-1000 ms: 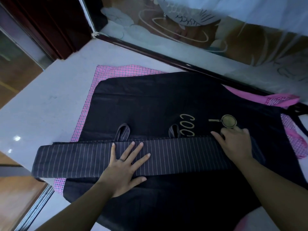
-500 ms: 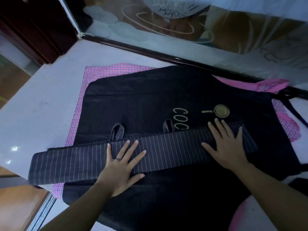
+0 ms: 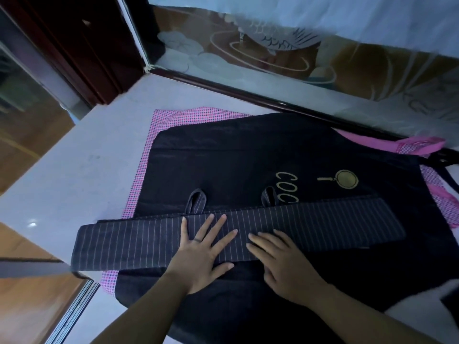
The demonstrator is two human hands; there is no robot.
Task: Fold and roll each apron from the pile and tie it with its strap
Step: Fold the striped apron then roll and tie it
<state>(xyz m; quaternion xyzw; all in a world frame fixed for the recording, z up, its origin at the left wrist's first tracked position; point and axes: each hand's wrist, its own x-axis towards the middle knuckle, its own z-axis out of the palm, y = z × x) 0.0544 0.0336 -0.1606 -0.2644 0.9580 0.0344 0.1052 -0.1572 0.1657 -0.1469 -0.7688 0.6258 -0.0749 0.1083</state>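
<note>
A pale, smooth table (image 3: 74, 170) fills the middle, with a small glint of light (image 3: 32, 223) near its left edge. A dark wooden frame (image 3: 82, 45) stands far left. A glass panel (image 3: 273, 53) etched with a fish runs along the far side. Brown wooden floor (image 3: 24, 145) lies left.

The folded apron (image 3: 310, 227) was dark grey with thin pale pinstripes. The black apron (image 3: 236, 157) beneath bore gold lettering (image 3: 286, 188). The bottom apron (image 3: 183, 116) was pink checked; the worktop (image 3: 74, 175) was pale grey.
</note>
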